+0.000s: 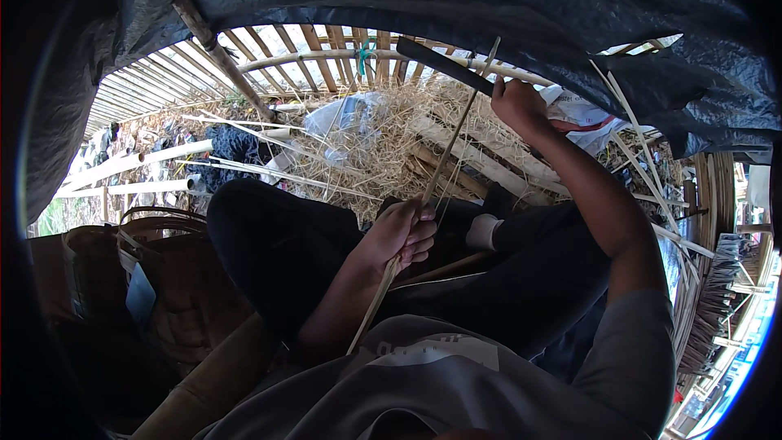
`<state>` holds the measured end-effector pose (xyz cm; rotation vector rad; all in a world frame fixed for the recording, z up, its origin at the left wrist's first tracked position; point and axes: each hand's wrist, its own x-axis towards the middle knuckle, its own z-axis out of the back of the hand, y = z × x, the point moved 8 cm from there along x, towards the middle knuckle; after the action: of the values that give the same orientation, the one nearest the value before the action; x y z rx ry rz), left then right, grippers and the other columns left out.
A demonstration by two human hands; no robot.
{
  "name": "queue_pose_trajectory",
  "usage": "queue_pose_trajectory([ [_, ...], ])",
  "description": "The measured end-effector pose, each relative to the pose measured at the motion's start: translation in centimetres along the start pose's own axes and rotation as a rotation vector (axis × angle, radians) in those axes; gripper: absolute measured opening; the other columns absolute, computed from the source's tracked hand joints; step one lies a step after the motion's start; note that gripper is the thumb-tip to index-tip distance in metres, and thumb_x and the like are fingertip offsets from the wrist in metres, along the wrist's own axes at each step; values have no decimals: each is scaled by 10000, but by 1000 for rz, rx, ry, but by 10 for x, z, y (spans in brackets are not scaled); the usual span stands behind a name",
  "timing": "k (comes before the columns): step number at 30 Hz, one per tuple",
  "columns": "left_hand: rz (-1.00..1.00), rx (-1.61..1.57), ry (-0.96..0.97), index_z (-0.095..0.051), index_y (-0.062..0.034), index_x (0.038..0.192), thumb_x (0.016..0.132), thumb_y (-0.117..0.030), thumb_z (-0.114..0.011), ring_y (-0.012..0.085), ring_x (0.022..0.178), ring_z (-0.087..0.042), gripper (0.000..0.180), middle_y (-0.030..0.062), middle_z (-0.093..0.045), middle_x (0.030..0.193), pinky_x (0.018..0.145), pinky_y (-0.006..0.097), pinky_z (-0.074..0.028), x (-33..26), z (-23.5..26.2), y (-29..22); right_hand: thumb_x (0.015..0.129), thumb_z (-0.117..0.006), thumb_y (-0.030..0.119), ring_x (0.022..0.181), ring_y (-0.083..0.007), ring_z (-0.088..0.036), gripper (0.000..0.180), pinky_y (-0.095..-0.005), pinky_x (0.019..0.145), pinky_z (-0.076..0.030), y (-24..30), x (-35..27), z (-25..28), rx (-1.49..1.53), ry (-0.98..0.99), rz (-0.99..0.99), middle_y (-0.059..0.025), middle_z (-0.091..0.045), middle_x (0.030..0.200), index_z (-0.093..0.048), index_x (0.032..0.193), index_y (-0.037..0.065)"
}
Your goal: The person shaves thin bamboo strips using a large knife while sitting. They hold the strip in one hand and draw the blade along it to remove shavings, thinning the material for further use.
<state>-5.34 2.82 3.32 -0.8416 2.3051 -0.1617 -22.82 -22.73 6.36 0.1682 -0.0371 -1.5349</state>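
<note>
While gripping a thin bamboo strip (432, 179) in the closed left hand (401, 232) over the lap, drawing a dark knife (444, 65), clenched in the right hand (515, 102), along it; mid-shaving, probably; steady pull next.

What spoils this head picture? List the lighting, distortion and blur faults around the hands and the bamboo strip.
Head view: fisheye bends the bamboo poles toward the rim, and black corners vignette the frame; the dark tarp shades the top, while daylight blows out the far left; the left hand and right hand on the bamboo strip are sharp, with no motion blur; the lap lies in deep shadow.
</note>
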Motion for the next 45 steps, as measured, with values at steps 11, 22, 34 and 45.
queue_pose_trajectory([
  [11,43,0,-47,-403,-167,762,1056,-341,-276,68,357,-244,364,-66,-290,490,355,238,-215,-3,7,7,992,-378,418,857,-461,-675,597,-530,852,-523,-6,-15,-28,78,62,21,-314,-666,815,-683,816,-64],
  [22,17,-9,-62,-412,-164,769,1060,-327,-258,64,358,-264,367,-69,-295,492,358,235,-225,4,13,-1,979,-459,365,709,-456,-661,518,-528,719,-534,30,-48,-18,141,53,200,-291,-642,715,-668,724,-34],
  [34,0,-37,-41,-435,-190,793,1026,-253,-310,34,376,-255,272,-106,-281,496,372,216,-231,5,12,-3,978,-455,403,683,-440,-667,553,-522,681,-536,48,-54,-25,130,116,179,-258,-645,672,-667,703,-27],
  [45,-6,-112,2,-432,-182,792,1035,-250,-279,45,362,-246,296,-98,-277,487,350,217,-220,0,2,-10,1001,-380,396,695,-423,-675,565,-512,716,-548,47,-46,3,83,57,136,-232,-671,710,-684,748,-8],
])
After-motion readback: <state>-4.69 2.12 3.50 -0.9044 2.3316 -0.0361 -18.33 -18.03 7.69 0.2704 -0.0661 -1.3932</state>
